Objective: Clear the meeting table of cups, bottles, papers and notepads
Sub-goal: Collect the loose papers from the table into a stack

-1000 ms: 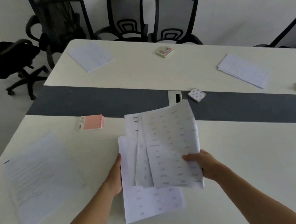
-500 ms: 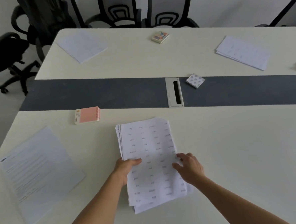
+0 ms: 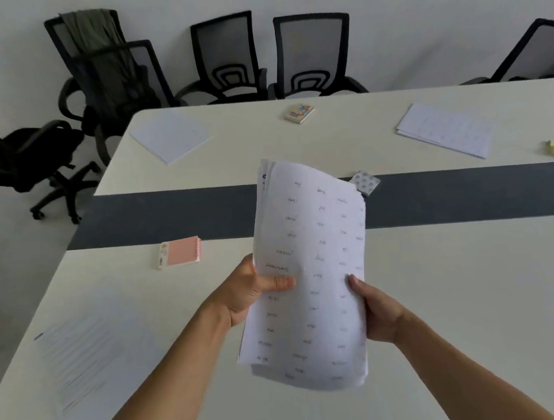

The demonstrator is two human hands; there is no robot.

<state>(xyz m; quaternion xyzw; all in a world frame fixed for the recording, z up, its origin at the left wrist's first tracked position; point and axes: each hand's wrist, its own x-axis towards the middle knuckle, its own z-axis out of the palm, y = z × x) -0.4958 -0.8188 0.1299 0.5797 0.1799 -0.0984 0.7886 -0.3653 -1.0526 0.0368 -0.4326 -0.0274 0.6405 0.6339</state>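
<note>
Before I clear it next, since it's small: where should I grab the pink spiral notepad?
Pinch the pink spiral notepad across its long edges, from above. It lies flat and alone on the table, coil toward the right, so avoid gripping the coil; both hands are busy with the paper stack.

Two bare forearms enter from the bottom edge, with no sleeve, watch, band or ring visible on either. The left hand (image 3: pixel 251 292) shows its thumb, with a short, plain nail, and the heel of the palm; the other fingers are hidden. The right hand (image 3: pixel 377 314) shows its back and thumb, also with a short unpainted nail. Both wrists are uncovered. No gloves are worn.
</note>
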